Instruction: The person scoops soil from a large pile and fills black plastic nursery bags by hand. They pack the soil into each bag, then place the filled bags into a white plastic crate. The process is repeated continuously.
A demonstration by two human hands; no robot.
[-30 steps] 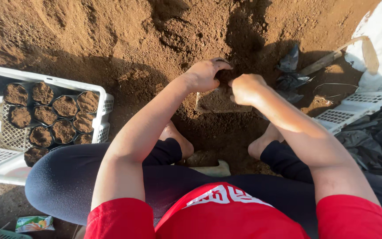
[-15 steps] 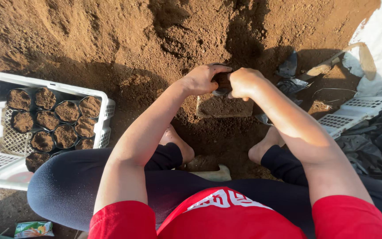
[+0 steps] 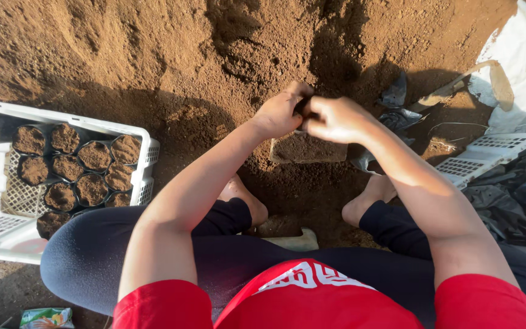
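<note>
My left hand (image 3: pixel 280 113) and my right hand (image 3: pixel 335 119) meet over a mound of brown soil (image 3: pixel 153 55). Together they pinch a small black plastic bag (image 3: pixel 304 108), of which only a dark sliver shows between the fingers. Just below the hands lies a flat rectangular slab dusted with soil (image 3: pixel 307 148). I squat with my bare feet on the ground, knees apart, in dark leggings and a red shirt.
A white plastic crate (image 3: pixel 144 152) at my left holds several black bags filled with soil. Another white crate (image 3: pixel 488 155) at my right holds empty black bags (image 3: pixel 518 195). Loose black bags (image 3: pixel 397 97) and a wooden-handled tool (image 3: pixel 458 85) lie on the soil beyond it.
Both hands have stayed together over the soil, shifting slightly as the fingers work the black bag. The view has drifted a little.
</note>
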